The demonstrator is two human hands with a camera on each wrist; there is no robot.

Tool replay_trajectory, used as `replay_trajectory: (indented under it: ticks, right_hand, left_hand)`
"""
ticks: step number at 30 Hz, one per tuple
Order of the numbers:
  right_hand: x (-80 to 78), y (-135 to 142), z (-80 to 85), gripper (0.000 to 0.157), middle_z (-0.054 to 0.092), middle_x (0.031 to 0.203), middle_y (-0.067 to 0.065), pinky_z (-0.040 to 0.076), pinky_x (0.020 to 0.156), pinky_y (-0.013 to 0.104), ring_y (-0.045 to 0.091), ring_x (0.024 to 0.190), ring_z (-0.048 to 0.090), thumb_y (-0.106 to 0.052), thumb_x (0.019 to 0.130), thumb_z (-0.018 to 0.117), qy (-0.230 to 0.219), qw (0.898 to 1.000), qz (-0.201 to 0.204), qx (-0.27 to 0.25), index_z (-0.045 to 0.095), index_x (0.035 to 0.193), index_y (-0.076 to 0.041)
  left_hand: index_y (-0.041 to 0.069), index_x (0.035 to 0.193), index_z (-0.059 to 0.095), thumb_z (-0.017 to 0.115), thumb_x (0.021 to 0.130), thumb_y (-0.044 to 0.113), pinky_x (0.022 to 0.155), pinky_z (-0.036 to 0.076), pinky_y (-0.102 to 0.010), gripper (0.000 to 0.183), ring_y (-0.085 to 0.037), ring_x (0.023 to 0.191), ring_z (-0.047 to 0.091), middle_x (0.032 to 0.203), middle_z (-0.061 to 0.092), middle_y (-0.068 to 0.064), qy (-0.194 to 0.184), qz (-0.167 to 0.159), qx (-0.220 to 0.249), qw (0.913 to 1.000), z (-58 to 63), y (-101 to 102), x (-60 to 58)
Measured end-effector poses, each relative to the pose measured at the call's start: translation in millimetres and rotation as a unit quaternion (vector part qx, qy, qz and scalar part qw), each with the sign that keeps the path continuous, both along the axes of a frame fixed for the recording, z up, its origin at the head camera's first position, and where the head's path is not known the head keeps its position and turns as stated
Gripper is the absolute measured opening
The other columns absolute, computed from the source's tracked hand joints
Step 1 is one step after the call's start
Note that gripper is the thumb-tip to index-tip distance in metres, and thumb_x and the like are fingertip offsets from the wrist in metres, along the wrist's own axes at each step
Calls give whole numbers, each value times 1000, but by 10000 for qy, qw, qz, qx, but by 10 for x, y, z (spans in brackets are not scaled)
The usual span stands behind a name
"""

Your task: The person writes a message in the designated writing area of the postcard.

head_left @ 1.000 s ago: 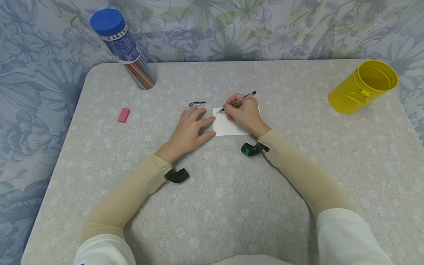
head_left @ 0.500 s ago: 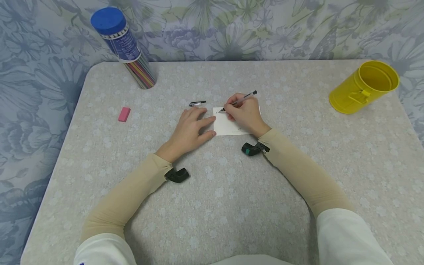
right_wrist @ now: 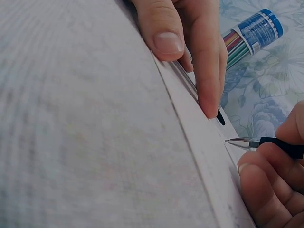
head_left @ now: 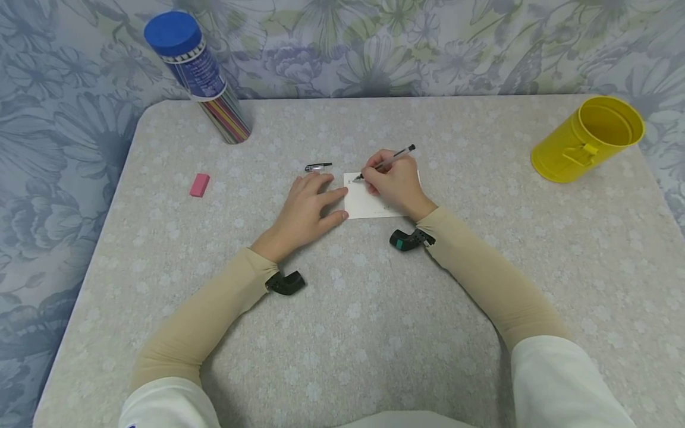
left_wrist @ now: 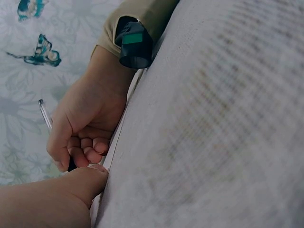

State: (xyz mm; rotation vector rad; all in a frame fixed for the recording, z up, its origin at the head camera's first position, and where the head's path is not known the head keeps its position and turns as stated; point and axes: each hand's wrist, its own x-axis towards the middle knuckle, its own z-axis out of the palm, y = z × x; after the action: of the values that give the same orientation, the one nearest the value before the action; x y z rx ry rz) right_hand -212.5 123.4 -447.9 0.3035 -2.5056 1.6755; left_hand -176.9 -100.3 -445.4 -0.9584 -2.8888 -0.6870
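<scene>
My right hand (head_left: 397, 181) pinches a pen (head_left: 395, 157) between thumb and fingers, its tip down at the upper left part of a small white card (head_left: 366, 205). Small dark marks show on the card near the tip. In the right wrist view the metal pen tip (right_wrist: 240, 141) meets the paper. My left hand (head_left: 306, 213) lies flat with fingers spread, the thumb and index fingertip at the card's left edge. The black-and-clear pen cap (head_left: 318, 167) lies just beyond the left fingertips. The card's right side is hidden under my right hand.
A pink eraser (head_left: 200, 185) lies on the table (head_left: 342, 333) at left. Behind it stands a blue-lidded tube of colored pencils (head_left: 206, 83). A yellow cup-like container (head_left: 583, 142) stands at the back right. A floral-patterned wall (head_left: 321, 47) borders the table's far edge.
</scene>
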Motion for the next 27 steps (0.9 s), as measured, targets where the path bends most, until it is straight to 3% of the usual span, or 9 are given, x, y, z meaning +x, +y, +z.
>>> replay_trajectory:
  ticks: [9, 27]
  right_hand:
    - [6, -10, 5, 11, 66, 64, 19, 43, 48, 17, 15, 48, 57, -11, 92, 69, -118, 9999, -30, -105, 70, 84, -3]
    - [-8, 1, -21, 12, 64, 59, 8, 43, 47, 19, 10, 47, 56, -10, 91, 67, -22, 10000, 33, -35, 69, 80, -6]
  left_hand:
    - [11, 138, 66, 70, 96, 37, 119, 24, -70, 50, -46, 146, 38, 149, 51, -23, 2, 10, 0, 10000, -7, -1, -4]
    - [11, 138, 66, 71, 95, 37, 119, 24, -71, 50, -46, 146, 38, 149, 51, -23, 12, 10, 13, 10000, -15, 0, -5]
